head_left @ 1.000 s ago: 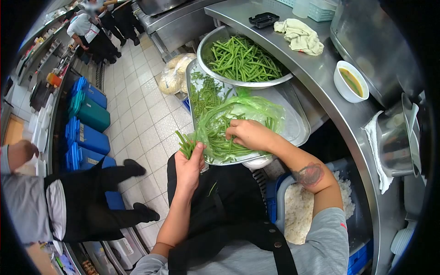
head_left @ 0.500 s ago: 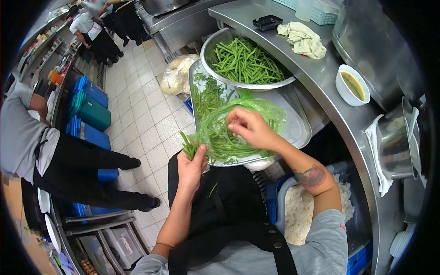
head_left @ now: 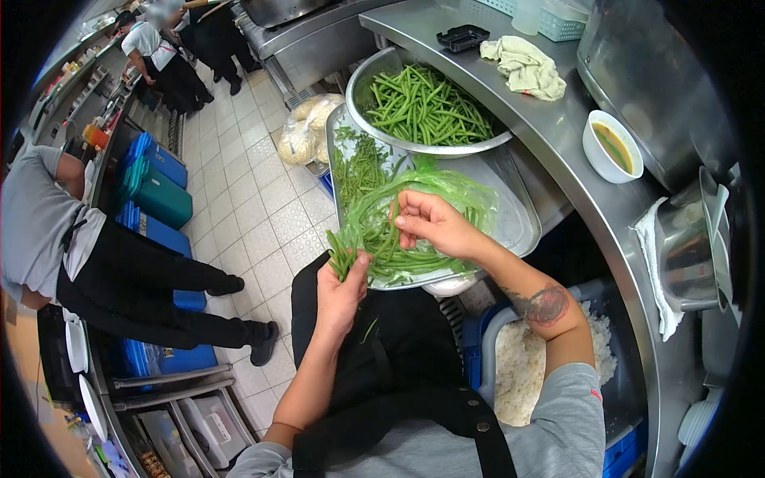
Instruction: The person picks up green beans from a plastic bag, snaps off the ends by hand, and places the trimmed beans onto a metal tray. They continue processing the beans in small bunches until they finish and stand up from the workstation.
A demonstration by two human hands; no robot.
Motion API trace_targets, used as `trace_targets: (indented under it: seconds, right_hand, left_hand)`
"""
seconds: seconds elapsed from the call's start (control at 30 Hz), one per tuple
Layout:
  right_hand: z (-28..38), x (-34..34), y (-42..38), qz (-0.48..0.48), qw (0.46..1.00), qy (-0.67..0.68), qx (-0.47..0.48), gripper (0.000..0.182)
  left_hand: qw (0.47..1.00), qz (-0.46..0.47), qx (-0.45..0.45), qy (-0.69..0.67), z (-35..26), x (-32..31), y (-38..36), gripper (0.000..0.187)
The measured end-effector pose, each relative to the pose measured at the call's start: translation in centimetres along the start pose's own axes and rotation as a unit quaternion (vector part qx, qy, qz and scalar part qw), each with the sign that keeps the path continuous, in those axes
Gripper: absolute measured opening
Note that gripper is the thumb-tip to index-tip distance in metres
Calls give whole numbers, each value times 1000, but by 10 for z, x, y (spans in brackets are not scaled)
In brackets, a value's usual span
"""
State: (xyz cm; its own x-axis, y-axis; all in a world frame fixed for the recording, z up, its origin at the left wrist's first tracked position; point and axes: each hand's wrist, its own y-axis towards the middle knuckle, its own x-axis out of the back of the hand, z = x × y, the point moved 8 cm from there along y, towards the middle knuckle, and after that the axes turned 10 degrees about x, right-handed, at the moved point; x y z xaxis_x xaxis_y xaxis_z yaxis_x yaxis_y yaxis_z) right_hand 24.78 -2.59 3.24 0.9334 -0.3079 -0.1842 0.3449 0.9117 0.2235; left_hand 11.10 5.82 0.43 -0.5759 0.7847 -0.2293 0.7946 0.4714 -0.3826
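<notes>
My left hand (head_left: 341, 296) is closed around a small bunch of green beans (head_left: 341, 253), their ends poking up past my thumb. Between the thumb and fingers of my right hand (head_left: 430, 221) is a single green bean (head_left: 394, 217). Below both hands, an open clear green plastic bag (head_left: 478, 195) with long green beans lies on a metal tray (head_left: 522, 227). Trimmed bean ends (head_left: 362, 163) are heaped on the tray's left part. Beyond it, a large steel bowl (head_left: 470, 150) is full of green beans.
A steel counter (head_left: 550, 119) curves along my right, bearing a cloth (head_left: 526, 68), a black tray (head_left: 462, 37) and a white bowl of soup (head_left: 612, 147). Cooked rice (head_left: 526, 366) fills a tub low on my right. A co-worker (head_left: 119, 263) stands at left; others work farther back.
My right hand has come up holding a bean between thumb and fingers. The left hand has shifted slightly right with its bunch. The co-worker at left has moved an arm and a foot.
</notes>
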Motion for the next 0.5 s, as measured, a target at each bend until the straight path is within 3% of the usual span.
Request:
trace_targets:
  seconds: [0.43, 0.5]
  right_hand:
    - [-7, -10, -4, 16, 1000, -21, 7, 16]
    - [20, 9, -2, -68, 978, -183, 77, 18]
  left_hand:
    - [997, 38, 17, 60, 21, -9, 3, 13]
    - [998, 27, 19, 54, 18, -8, 2, 14]
